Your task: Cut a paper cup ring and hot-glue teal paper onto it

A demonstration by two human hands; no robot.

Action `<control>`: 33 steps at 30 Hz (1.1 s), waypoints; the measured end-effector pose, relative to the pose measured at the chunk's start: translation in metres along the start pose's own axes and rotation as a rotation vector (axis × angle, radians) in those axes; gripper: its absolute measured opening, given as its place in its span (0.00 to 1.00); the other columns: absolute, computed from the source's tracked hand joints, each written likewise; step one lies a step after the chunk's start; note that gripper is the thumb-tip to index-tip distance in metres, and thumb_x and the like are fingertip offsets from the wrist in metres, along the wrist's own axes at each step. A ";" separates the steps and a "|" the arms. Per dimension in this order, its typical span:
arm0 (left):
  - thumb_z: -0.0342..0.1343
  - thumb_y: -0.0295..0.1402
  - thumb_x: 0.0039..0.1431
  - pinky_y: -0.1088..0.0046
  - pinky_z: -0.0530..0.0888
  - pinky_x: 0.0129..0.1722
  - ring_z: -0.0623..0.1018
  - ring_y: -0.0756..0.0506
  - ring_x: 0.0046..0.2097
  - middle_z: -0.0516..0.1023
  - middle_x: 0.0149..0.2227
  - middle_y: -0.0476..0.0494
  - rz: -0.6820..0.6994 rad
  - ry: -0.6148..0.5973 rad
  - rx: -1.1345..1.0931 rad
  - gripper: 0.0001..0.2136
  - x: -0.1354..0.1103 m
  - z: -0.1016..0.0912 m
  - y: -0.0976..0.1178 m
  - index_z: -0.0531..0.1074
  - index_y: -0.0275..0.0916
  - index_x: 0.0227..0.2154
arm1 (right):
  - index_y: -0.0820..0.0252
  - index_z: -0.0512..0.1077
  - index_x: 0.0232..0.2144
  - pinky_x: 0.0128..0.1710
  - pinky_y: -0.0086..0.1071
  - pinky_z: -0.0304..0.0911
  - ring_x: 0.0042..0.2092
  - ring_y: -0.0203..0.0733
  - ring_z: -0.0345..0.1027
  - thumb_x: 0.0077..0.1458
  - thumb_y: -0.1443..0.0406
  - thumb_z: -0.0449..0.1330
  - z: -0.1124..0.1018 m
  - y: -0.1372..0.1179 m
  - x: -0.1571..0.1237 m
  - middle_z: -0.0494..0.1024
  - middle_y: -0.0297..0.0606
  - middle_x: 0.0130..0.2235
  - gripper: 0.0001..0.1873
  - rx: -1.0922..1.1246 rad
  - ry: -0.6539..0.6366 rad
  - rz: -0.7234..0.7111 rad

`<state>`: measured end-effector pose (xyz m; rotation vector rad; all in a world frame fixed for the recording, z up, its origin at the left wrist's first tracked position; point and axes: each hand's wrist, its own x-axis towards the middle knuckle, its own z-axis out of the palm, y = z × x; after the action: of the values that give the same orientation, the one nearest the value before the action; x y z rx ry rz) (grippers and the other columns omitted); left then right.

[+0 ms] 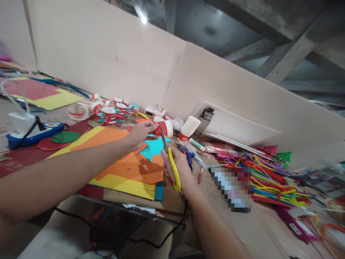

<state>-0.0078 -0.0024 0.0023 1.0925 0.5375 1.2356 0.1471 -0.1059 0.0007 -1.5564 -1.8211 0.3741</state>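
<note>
Left hand (139, 133) grips cup (166, 128), right hand (180, 169) scissors (170, 160)

Pale beige board panels (107, 54) wall off the far edge of your brown worktable (262, 228). Above you run grey concrete ceiling beams (291, 54), with one small bright lamp (143, 18).

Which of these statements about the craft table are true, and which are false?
1. The left hand holds a red-and-white paper cup. True.
2. The right hand holds a paintbrush. False: it holds yellow-handled scissors.
3. Coloured pipe cleaners lie to the right of both hands. True.
4. The sheets under the hands are all white. False: orange paper, yellow paper and teal paper lie there.
</note>
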 end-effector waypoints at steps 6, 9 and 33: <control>0.67 0.40 0.47 0.71 0.74 0.32 0.73 0.50 0.30 0.73 0.26 0.48 -0.006 -0.007 -0.014 0.15 -0.001 0.000 0.001 0.67 0.35 0.22 | 0.57 0.66 0.23 0.19 0.25 0.54 0.20 0.33 0.61 0.57 0.50 0.55 0.001 -0.001 -0.003 0.68 0.31 0.20 0.19 0.045 -0.031 0.066; 0.65 0.38 0.48 0.70 0.75 0.32 0.74 0.49 0.30 0.74 0.26 0.46 -0.035 0.003 -0.055 0.13 -0.001 0.001 0.003 0.69 0.35 0.24 | 0.57 0.66 0.23 0.19 0.25 0.55 0.20 0.33 0.61 0.58 0.50 0.54 0.001 -0.001 -0.002 0.68 0.32 0.20 0.19 0.052 -0.026 0.064; 0.61 0.33 0.55 0.73 0.66 0.33 0.70 0.52 0.29 0.72 0.25 0.50 -0.085 0.180 -0.077 0.10 -0.006 0.018 0.008 0.69 0.36 0.23 | 0.56 0.63 0.25 0.18 0.25 0.55 0.19 0.33 0.62 0.58 0.49 0.51 0.001 -0.004 -0.004 0.69 0.31 0.20 0.20 0.047 -0.035 0.065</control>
<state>0.0012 -0.0152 0.0151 0.8902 0.6616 1.2762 0.1436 -0.1099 0.0006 -1.5887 -1.7786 0.4742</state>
